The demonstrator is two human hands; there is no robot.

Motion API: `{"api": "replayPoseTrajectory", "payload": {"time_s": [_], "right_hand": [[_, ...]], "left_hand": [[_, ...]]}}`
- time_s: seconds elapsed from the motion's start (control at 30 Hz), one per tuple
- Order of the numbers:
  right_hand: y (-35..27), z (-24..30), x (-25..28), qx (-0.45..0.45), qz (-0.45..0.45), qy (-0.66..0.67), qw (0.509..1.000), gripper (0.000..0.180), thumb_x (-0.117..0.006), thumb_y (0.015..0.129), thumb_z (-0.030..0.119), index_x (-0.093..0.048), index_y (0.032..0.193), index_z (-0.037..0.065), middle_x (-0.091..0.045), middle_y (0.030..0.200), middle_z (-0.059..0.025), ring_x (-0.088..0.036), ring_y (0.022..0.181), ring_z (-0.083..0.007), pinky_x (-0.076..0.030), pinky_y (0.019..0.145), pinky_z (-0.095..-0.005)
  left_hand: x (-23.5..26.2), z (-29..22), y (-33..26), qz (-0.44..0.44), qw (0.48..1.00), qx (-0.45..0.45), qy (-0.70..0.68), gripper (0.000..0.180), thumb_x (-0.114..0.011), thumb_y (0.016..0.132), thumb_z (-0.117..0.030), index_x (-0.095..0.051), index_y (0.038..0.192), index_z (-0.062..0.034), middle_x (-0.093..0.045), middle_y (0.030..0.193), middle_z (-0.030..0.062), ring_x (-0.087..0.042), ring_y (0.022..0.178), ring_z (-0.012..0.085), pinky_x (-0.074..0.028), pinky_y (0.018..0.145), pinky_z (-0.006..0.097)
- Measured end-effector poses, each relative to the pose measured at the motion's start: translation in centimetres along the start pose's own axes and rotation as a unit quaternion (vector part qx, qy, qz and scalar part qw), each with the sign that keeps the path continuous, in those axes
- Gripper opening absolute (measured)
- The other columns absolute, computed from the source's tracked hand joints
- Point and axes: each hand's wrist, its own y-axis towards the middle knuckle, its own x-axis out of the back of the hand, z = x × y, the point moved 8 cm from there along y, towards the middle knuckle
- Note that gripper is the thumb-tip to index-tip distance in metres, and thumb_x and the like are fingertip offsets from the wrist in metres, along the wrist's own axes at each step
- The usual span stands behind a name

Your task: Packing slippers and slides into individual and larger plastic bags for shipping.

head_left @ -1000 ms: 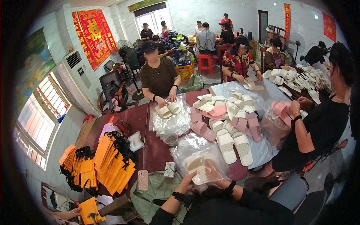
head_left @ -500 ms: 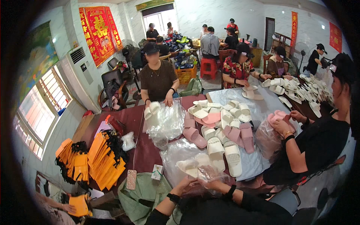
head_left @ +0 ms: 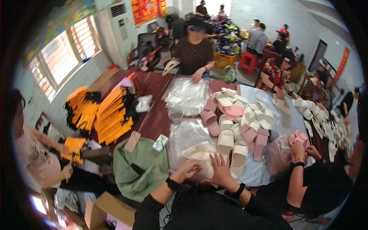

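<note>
The left hand is half closed, its fingers touching the edge of a clear bag. The right hand is open, fingers spread, pressing on the same bag. Inside the bag lies a cream slipper, just above both hands. Beside it, more slippers cover the table.

A barred window at ten o'clock lets daylight into the room through a pale wall. A tall white air conditioner stands at eleven o'clock, beside a red wall hanging. At twelve o'clock a bright doorway opens in the far wall. The grey floor spreads toward one o'clock, where a red stool stands. A dark door sits at two o'clock near a red banner. The long desk has a dark red top.
</note>
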Motion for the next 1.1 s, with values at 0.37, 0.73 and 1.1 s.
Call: {"api": "replayPoseTrajectory", "payload": {"time_s": [0.37, 0.73, 1.1], "right_hand": [[2.5, -1.6, -2.1, 0.032, -0.037, 0.042, 0.998, 0.028, -0.059, 0.069, 0.013, -0.057, 0.094, 0.002, -0.057, 0.1, -0.0166, -0.052, 0.095, -0.035, -0.041, 0.081, -0.0404], [6.5, 2.7, -0.1, -0.045, -0.225, 0.508, 0.83, 0.034, -0.047, 0.072, -0.011, -0.05, 0.103, 0.0, -0.049, 0.099, -0.0037, -0.048, 0.092, -0.013, -0.038, 0.082, -0.0242], [12.0, 17.9, -15.1, -0.057, -0.064, 0.511, 0.855, 0.025, -0.049, 0.076, 0.002, -0.052, 0.101, 0.0, -0.052, 0.095, -0.0052, -0.05, 0.08, -0.0111, -0.042, 0.072, -0.0257]], "left_hand": [[-1.6, -3.3, -7.6, 0.08, 0.994, -0.051, 0.053, 0.041, -0.053, 0.083, -0.003, -0.039, 0.121, -0.0027, -0.056, 0.092, 0.0078, -0.057, 0.078, 0.0154, -0.05, 0.07, 0.026], [29.9, -7.7, -13.6, -0.415, 0.789, -0.283, 0.354, 0.048, -0.055, 0.079, -0.01, -0.039, 0.124, -0.0012, -0.052, 0.11, 0.0179, -0.052, 0.099, 0.0289, -0.043, 0.085, 0.036], [35.9, 5.2, -8.4, -0.046, 0.78, 0.137, 0.608, 0.067, -0.066, 0.071, -0.026, -0.039, 0.128, -0.0059, -0.053, 0.113, 0.0202, -0.051, 0.101, 0.0346, -0.026, 0.099, 0.047]]}}
